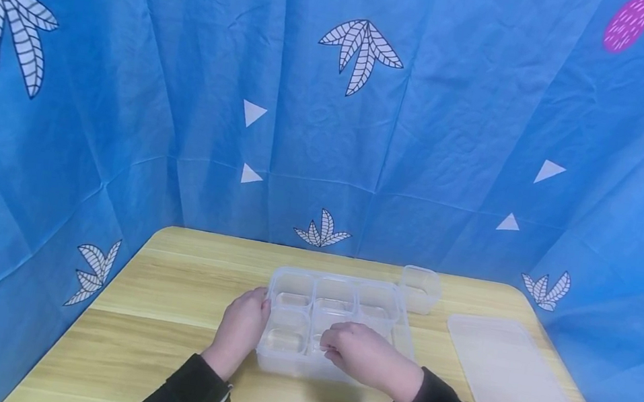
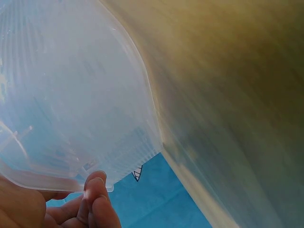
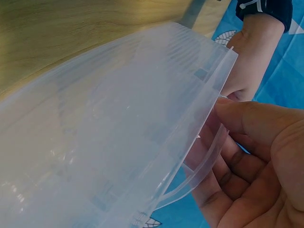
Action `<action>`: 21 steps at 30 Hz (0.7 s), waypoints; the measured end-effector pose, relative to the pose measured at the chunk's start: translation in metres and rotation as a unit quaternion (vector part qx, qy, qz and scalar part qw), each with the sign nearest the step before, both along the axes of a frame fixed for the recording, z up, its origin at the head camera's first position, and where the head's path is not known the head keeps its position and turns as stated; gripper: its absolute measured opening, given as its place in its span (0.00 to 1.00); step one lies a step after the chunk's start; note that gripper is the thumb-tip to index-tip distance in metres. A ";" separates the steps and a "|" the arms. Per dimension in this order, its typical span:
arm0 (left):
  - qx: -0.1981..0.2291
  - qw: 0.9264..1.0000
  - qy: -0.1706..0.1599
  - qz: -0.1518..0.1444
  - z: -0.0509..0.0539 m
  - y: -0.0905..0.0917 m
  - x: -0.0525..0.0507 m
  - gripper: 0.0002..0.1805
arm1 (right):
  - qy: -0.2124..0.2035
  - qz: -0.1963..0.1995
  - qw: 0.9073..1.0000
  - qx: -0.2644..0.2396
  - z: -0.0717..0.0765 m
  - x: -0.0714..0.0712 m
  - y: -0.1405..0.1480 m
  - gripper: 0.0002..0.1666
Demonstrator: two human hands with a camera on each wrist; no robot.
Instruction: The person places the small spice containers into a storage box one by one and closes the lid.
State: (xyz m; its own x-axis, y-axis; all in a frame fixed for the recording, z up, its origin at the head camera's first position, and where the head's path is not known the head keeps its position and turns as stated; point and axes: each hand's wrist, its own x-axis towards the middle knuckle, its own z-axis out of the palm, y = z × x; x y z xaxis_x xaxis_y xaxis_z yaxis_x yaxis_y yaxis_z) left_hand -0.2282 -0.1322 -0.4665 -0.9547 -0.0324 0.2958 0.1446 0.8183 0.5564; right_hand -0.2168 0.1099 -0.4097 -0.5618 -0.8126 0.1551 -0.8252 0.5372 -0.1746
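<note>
A clear plastic storage box (image 1: 288,364) stands on the table with several small clear containers set in rows inside it. My left hand (image 1: 243,324) holds the box's left side; in the left wrist view its fingers (image 2: 96,190) curl at the rim. Over the front row, my right hand (image 1: 365,356) pinches the rim of a small clear container (image 3: 205,172) between thumb and fingers. That hand covers much of the container in the head view. An open strip shows along the box's right side, beside the inner containers.
A loose small container (image 1: 420,292) stands behind the box's right rear corner. To the right lies a flat translucent lid (image 1: 523,390) on the wooden table (image 1: 180,304). Blue patterned cloth (image 1: 330,141) hangs around the table's back and sides.
</note>
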 end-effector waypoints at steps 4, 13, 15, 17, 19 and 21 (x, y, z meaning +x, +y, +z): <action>0.002 1.000 -0.001 -0.001 0.000 0.000 0.000 0.17 | -0.017 0.006 1.000 -0.006 0.000 0.000 0.000 0.21; 0.000 1.000 -0.004 0.000 0.000 -0.001 0.000 0.17 | -0.026 0.004 1.000 0.018 -0.002 0.001 0.000 0.12; -0.002 1.000 -0.004 0.000 0.000 -0.001 0.000 0.17 | -0.026 0.006 0.999 0.019 -0.002 0.001 0.000 0.10; -0.002 1.000 -0.005 0.001 -0.001 -0.001 -0.001 0.18 | -0.025 0.009 0.999 0.020 -0.002 0.001 0.000 0.10; -0.004 1.000 -0.004 0.001 -0.001 0.000 -0.001 0.18 | -0.027 0.007 0.999 0.022 -0.003 0.001 -0.001 0.09; -0.006 1.000 -0.003 0.001 -0.001 0.000 -0.001 0.18 | -0.028 0.006 0.999 0.024 -0.003 0.001 -0.001 0.09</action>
State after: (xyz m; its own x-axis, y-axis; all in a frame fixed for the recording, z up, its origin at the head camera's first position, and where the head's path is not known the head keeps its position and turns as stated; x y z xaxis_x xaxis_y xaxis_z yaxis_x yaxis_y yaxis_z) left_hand -0.2289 -0.1323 -0.4672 -0.9562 -0.0308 0.2911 0.1400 0.8251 0.5473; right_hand -0.2162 0.1085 -0.4129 -0.5588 -0.8250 0.0845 -0.8211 0.5363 -0.1953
